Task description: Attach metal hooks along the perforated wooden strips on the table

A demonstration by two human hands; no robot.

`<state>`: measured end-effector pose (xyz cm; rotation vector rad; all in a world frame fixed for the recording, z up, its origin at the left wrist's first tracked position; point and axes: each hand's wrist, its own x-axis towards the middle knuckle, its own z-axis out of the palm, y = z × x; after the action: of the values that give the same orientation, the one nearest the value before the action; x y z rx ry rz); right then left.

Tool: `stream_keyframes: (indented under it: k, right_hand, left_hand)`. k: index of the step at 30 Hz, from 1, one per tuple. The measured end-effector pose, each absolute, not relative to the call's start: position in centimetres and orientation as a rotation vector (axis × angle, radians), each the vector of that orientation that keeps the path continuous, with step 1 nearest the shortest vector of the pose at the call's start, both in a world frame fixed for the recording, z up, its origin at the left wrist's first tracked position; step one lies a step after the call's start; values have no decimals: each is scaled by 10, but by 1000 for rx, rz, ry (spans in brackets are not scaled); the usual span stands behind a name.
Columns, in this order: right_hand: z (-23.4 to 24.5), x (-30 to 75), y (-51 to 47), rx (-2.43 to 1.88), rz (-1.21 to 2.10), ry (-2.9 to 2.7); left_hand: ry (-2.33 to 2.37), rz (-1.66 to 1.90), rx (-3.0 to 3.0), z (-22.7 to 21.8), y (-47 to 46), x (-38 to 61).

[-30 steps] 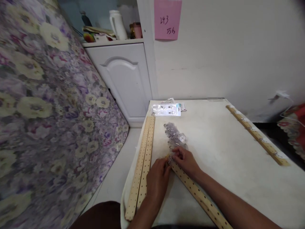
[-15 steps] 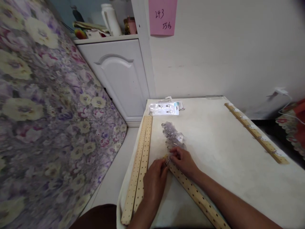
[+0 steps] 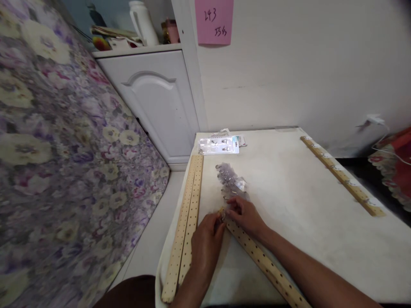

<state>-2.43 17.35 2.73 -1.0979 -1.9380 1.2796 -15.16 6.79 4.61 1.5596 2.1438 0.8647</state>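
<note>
My left hand (image 3: pixel 207 241) is closed, thumb and fingers pinched round a small clear piece with a metal hook (image 3: pixel 222 214). That piece sits at the far end of a perforated wooden strip (image 3: pixel 257 254), which slants toward the lower right. My right hand (image 3: pixel 245 216) rests over the same end with curled fingers at the strip; whatever lies between its fingertips is too small to make out. Just beyond it lies a cluster of clear adhesive hooks (image 3: pixel 228 177) with metal loops.
Two perforated wooden strips (image 3: pixel 189 214) lie side by side along the table's left edge. A flat hook package (image 3: pixel 218 144) is at the back. On the right lies a wooden strip with white hooks (image 3: pixel 342 175). A floral curtain (image 3: pixel 80 171) hangs left of the table.
The view has shifted slightly. My left fingers have turned a little around the small hook piece at the strip's end; my right hand stays nearly in place.
</note>
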Motion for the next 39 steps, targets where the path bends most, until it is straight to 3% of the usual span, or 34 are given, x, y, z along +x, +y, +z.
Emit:
stream_keyframes:
  k: [30, 39]
  right_hand:
    - [27, -14, 163, -1127, 1321, -1830]
    - [25, -19, 163, -1129, 1168, -1919]
  left_hand:
    - [2112, 860, 1555, 47, 66, -154]
    - [2109, 892, 1549, 46, 67, -153]
